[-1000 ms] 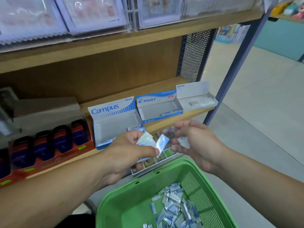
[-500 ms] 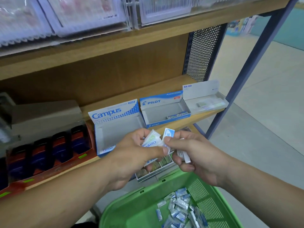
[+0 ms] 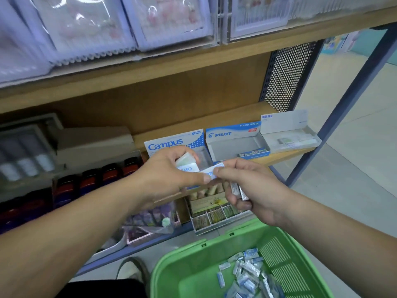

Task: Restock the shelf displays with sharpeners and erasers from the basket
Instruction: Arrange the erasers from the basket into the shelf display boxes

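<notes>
My left hand (image 3: 167,179) grips a few wrapped erasers (image 3: 186,163) in front of the open blue Campus display box (image 3: 169,143) on the wooden shelf. My right hand (image 3: 251,190) pinches one blue-and-white eraser (image 3: 211,172) between thumb and forefinger, touching my left thumb, and its lower fingers curl round more erasers (image 3: 238,190). To the right of the Campus box stand a Pilot box (image 3: 234,143) with a few erasers at its front and a white box (image 3: 287,134). Below, the green basket (image 3: 182,276) holds several wrapped erasers (image 3: 247,274).
Red and blue sharpeners (image 3: 90,181) fill a red tray at the shelf's left. A lower shelf carries a compartment tray (image 3: 214,214) and bagged items (image 3: 150,220). Clear file pockets (image 3: 163,20) line the upper shelf. A blue upright post (image 3: 343,108) bounds the right; open floor lies beyond.
Both hands rose slightly toward the Campus box and came together. The right hand's pinched eraser now meets the left thumb; the camera view tilted upward.
</notes>
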`<move>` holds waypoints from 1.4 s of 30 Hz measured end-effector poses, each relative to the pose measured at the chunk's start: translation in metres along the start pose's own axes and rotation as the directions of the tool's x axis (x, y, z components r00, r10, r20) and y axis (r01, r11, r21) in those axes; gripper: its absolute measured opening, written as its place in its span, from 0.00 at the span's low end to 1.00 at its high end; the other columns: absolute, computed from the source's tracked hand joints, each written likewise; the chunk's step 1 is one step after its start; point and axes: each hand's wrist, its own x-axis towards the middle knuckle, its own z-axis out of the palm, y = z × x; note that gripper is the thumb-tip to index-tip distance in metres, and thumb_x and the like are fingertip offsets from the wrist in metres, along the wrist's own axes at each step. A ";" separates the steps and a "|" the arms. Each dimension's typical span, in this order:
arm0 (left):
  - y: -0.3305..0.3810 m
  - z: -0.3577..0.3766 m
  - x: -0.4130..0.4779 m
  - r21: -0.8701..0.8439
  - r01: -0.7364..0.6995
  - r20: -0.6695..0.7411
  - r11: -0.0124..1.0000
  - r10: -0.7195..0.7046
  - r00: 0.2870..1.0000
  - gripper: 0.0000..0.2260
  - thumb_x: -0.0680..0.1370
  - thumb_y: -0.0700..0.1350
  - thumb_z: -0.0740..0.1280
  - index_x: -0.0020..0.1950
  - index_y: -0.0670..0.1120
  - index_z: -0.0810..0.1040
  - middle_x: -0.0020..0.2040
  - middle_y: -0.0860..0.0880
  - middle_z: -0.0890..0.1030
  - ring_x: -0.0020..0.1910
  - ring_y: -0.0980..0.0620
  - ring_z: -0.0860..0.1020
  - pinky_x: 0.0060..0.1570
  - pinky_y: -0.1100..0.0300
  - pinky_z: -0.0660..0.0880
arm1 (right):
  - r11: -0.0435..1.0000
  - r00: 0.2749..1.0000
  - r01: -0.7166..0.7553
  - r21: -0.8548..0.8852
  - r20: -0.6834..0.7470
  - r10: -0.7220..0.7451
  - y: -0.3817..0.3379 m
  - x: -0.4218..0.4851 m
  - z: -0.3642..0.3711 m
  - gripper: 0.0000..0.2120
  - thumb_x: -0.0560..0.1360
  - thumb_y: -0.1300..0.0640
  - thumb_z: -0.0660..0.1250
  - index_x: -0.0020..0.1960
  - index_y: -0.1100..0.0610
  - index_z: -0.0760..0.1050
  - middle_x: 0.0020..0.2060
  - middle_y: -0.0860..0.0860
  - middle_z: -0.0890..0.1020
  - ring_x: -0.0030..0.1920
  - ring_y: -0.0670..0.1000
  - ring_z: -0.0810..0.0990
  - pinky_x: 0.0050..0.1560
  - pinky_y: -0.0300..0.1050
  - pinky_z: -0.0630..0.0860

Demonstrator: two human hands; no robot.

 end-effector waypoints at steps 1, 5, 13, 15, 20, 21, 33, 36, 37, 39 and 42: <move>-0.002 -0.008 0.002 0.035 -0.013 -0.013 0.999 0.013 1.000 0.13 0.70 0.43 0.82 0.49 0.46 0.80 0.33 0.54 0.79 0.27 0.59 0.74 0.28 0.66 0.72 | 1.000 1.000 0.004 0.002 0.012 -0.004 -0.003 0.003 0.006 0.07 0.77 0.57 0.72 0.53 0.57 0.78 0.42 0.52 0.87 0.24 0.50 0.70 0.23 0.36 0.55; -0.010 -0.037 0.015 0.170 -0.029 -0.023 0.985 0.034 0.999 0.14 0.70 0.50 0.81 0.51 0.55 0.82 0.41 0.51 0.81 0.32 0.55 0.75 0.36 0.60 0.75 | 1.000 1.000 0.006 -0.007 0.030 -0.006 -0.013 0.022 0.026 0.14 0.76 0.55 0.74 0.59 0.58 0.78 0.48 0.54 0.88 0.24 0.49 0.71 0.21 0.35 0.57; -0.032 -0.055 0.055 0.599 0.031 -0.050 0.800 -0.001 0.999 0.18 0.74 0.51 0.78 0.62 0.55 0.78 0.60 0.58 0.77 0.56 0.55 0.76 0.53 0.63 0.70 | 0.762 0.949 0.147 -0.631 -0.128 -0.289 0.005 0.061 0.004 0.14 0.70 0.50 0.80 0.52 0.53 0.82 0.29 0.41 0.76 0.28 0.42 0.72 0.29 0.37 0.67; -0.038 -0.050 0.066 0.638 0.029 -0.028 0.769 -0.015 1.000 0.22 0.74 0.51 0.77 0.66 0.54 0.76 0.67 0.55 0.75 0.62 0.52 0.74 0.55 0.64 0.67 | 0.717 0.964 0.120 -0.686 -0.093 -0.250 0.018 0.062 -0.001 0.15 0.71 0.47 0.79 0.55 0.48 0.82 0.37 0.39 0.78 0.29 0.40 0.73 0.27 0.33 0.67; -0.052 -0.043 0.077 0.566 0.099 -0.017 0.818 -0.109 0.994 0.23 0.72 0.48 0.78 0.65 0.52 0.77 0.60 0.54 0.79 0.49 0.54 0.79 0.41 0.65 0.71 | 0.680 0.957 0.187 -0.709 -0.025 -0.290 0.028 0.068 -0.009 0.13 0.73 0.46 0.77 0.56 0.46 0.81 0.45 0.48 0.80 0.23 0.41 0.73 0.25 0.30 0.66; -0.055 -0.042 0.079 0.580 0.109 -0.019 0.807 -0.121 0.993 0.24 0.72 0.48 0.78 0.66 0.52 0.77 0.59 0.54 0.78 0.50 0.53 0.78 0.40 0.66 0.70 | 0.687 0.957 0.190 -0.701 -0.025 -0.289 0.028 0.068 -0.009 0.13 0.74 0.46 0.77 0.56 0.46 0.81 0.44 0.47 0.80 0.23 0.42 0.73 0.25 0.30 0.67; -0.058 -0.043 0.086 0.469 0.194 -0.063 0.862 -0.186 0.980 0.20 0.73 0.41 0.77 0.63 0.49 0.77 0.52 0.49 0.82 0.45 0.50 0.85 0.47 0.57 0.83 | 0.711 0.982 0.168 -0.683 0.050 -0.184 0.035 0.082 -0.009 0.18 0.77 0.48 0.73 0.66 0.47 0.78 0.39 0.42 0.76 0.20 0.44 0.72 0.23 0.36 0.70; -0.059 -0.035 0.088 0.420 0.211 0.034 0.883 -0.248 0.968 0.21 0.74 0.39 0.77 0.64 0.48 0.77 0.49 0.44 0.84 0.46 0.47 0.87 0.51 0.50 0.84 | 0.656 0.985 0.166 -0.736 0.096 -0.143 0.035 0.083 -0.007 0.21 0.80 0.45 0.68 0.72 0.42 0.73 0.43 0.45 0.76 0.19 0.42 0.72 0.23 0.36 0.71; -0.059 -0.033 0.089 0.415 0.212 0.050 0.885 -0.255 0.966 0.20 0.74 0.38 0.77 0.63 0.48 0.77 0.49 0.43 0.84 0.47 0.46 0.86 0.50 0.49 0.84 | 0.644 0.986 0.166 -0.747 0.115 -0.121 0.034 0.083 -0.005 0.22 0.81 0.44 0.67 0.74 0.41 0.70 0.43 0.45 0.75 0.19 0.41 0.72 0.24 0.37 0.72; -0.061 -0.031 0.090 0.400 0.215 0.043 0.891 -0.253 0.967 0.20 0.74 0.38 0.78 0.62 0.50 0.78 0.51 0.43 0.83 0.47 0.45 0.86 0.48 0.50 0.85 | 0.622 0.987 0.158 -0.767 0.139 -0.079 0.032 0.084 -0.004 0.23 0.81 0.43 0.64 0.76 0.38 0.67 0.41 0.45 0.74 0.18 0.41 0.71 0.27 0.39 0.74; -0.065 -0.032 0.090 0.426 0.184 0.021 0.886 -0.213 0.977 0.18 0.74 0.40 0.78 0.60 0.54 0.78 0.55 0.49 0.80 0.43 0.50 0.82 0.36 0.60 0.82 | 0.608 0.988 0.149 -0.780 0.145 -0.056 0.028 0.085 -0.005 0.22 0.82 0.43 0.64 0.74 0.38 0.67 0.44 0.43 0.74 0.19 0.41 0.71 0.30 0.43 0.78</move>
